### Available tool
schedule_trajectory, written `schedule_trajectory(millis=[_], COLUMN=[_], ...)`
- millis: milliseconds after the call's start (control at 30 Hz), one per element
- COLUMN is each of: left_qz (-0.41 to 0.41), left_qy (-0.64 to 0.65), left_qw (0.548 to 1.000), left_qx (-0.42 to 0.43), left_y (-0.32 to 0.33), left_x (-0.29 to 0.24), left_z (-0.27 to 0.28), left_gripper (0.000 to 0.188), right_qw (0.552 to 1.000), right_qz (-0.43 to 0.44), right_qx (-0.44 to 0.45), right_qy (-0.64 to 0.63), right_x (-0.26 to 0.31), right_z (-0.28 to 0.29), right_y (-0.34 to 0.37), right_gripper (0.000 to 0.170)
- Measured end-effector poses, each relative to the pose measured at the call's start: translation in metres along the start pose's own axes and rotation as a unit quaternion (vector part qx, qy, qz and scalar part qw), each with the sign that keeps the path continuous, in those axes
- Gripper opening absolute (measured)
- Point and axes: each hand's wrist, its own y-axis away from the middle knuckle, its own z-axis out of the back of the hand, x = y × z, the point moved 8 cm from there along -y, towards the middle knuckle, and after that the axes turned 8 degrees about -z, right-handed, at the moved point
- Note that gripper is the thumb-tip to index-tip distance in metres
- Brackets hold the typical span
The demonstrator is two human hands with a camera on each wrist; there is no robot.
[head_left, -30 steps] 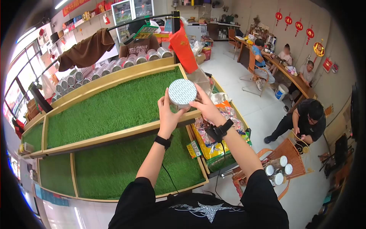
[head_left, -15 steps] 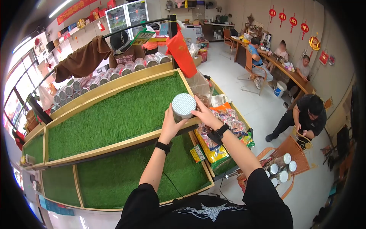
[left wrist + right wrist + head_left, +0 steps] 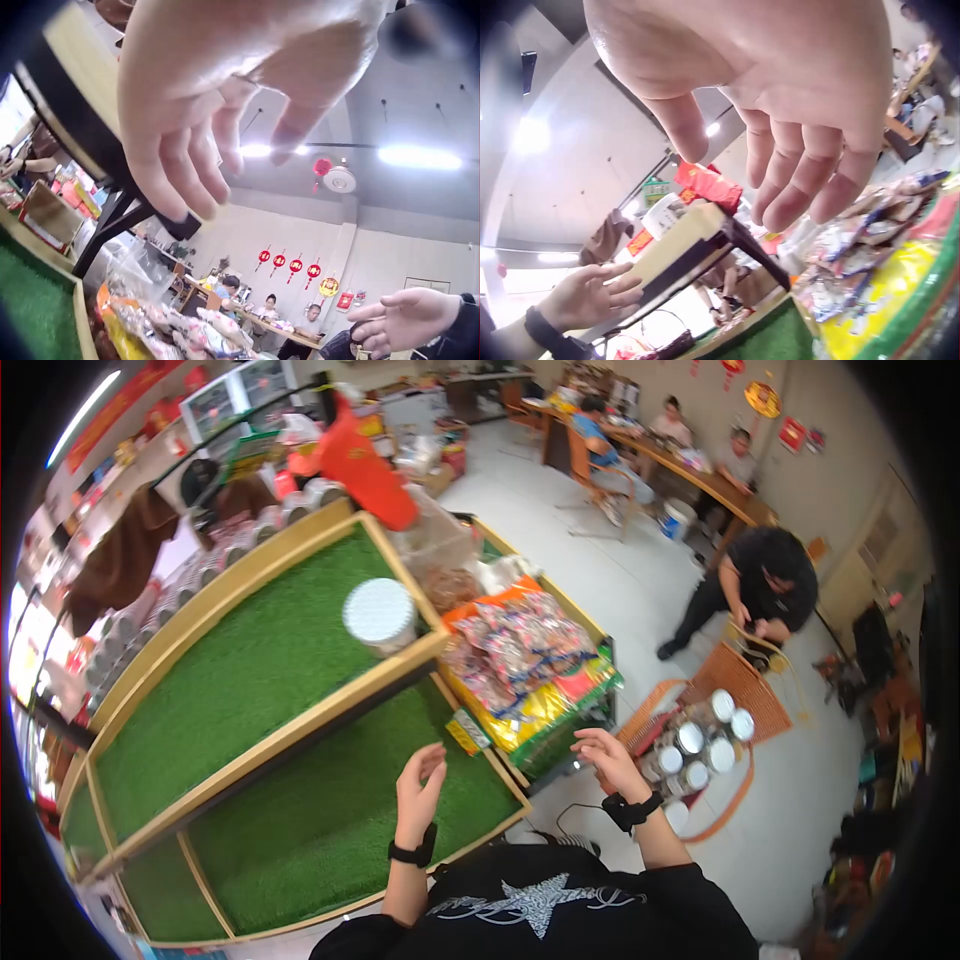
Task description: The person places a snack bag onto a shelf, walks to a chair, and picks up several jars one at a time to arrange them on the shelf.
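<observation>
A clear jar with a white patterned lid (image 3: pixel 380 610) stands at the right front corner of the upper turf-lined shelf (image 3: pixel 250 670). Nothing is in my left hand (image 3: pixel 418 792); it hovers over the lower turf tray (image 3: pixel 330 840) with fingers loosely bent. My right hand (image 3: pixel 614 762), also empty, hangs between the bagged snacks (image 3: pixel 515 645) and a wicker basket (image 3: pixel 750 685) of jars. In the left wrist view the right hand (image 3: pixel 409 319) shows with its fingers spread. The right wrist view catches the jar's side (image 3: pixel 662 216) at the shelf corner.
A wooden rim (image 3: pixel 280 745) edges the upper shelf, beside a red bag (image 3: pixel 365 465) on a post. Stacked jars (image 3: pixel 215 560) line the far side. A seated person (image 3: pixel 765 585) is behind the basket; others sit at a long table (image 3: pixel 690 475).
Both hands have let go of the jar, which now stands on the upper shelf. They have drawn back toward the body and apart, while the head view has turned to the right.
</observation>
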Motion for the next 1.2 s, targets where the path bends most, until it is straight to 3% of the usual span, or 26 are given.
schedule_trajectory(millis=[67, 133, 167, 300, 400, 567, 700, 767, 800, 967, 1033, 1067, 1200], left_qz=[0.076, 0.101, 0.112, 0.040, 0.008, -0.003, 0.060, 0.125, 0.140, 0.289, 0.291, 0.296, 0.327], left_qy=[-0.007, 0.002, 0.005, -0.024, -0.055, 0.005, 0.052, 0.096, 0.102, 0.079, 0.056, 0.032, 0.005], left_qw=[0.997, 0.990, 0.985, 0.973, 0.956, 0.933, 0.882, 0.844, 0.828, 0.766, 0.760, 0.764, 0.746], left_qx=[0.031, 0.097, 0.132, 0.228, 0.287, 0.360, 0.464, 0.513, 0.533, 0.568, 0.579, 0.573, 0.580], left_y=[0.026, 0.031, 0.031, 0.005, -0.009, 0.008, 0.045, 0.064, 0.071, 0.104, 0.111, 0.114, 0.122], left_x=[0.022, 0.029, 0.031, 0.008, -0.013, -0.021, -0.026, -0.006, 0.003, 0.055, 0.074, 0.086, 0.095], left_z=[-0.022, -0.051, -0.067, -0.132, -0.188, -0.290, -0.392, -0.435, -0.456, -0.550, -0.583, -0.596, -0.638], left_gripper=[0.030, 0.029, 0.029, 0.029, 0.029, 0.029, 0.031, 0.031, 0.031, 0.041, 0.049, 0.053, 0.067], right_qw=[0.998, 0.989, 0.989, 0.974, 0.971, 0.953, 0.915, 0.883, 0.881, 0.888, 0.890, 0.893, 0.897], right_qz=[0.016, 0.033, 0.043, 0.035, 0.050, 0.042, 0.020, -0.048, -0.018, -0.098, -0.125, -0.140, -0.105], right_qx=[-0.039, -0.082, -0.106, -0.177, -0.213, -0.273, -0.367, -0.430, -0.431, -0.417, -0.418, -0.389, -0.354], right_qy=[-0.046, -0.121, -0.089, -0.137, -0.098, -0.123, -0.168, -0.182, -0.196, -0.168, -0.132, -0.178, -0.243], right_x=[-0.025, -0.045, -0.043, -0.051, -0.059, -0.087, -0.128, -0.152, -0.169, -0.234, -0.244, -0.242, -0.244], right_z=[0.034, 0.060, 0.069, 0.089, 0.106, 0.172, 0.262, 0.295, 0.310, 0.359, 0.370, 0.372, 0.382], right_y=[0.027, 0.049, 0.061, 0.094, 0.115, 0.159, 0.193, 0.207, 0.204, 0.187, 0.173, 0.166, 0.145], right_gripper=[0.028, 0.027, 0.026, 0.025, 0.024, 0.024, 0.026, 0.027, 0.032, 0.051, 0.060, 0.069, 0.073])
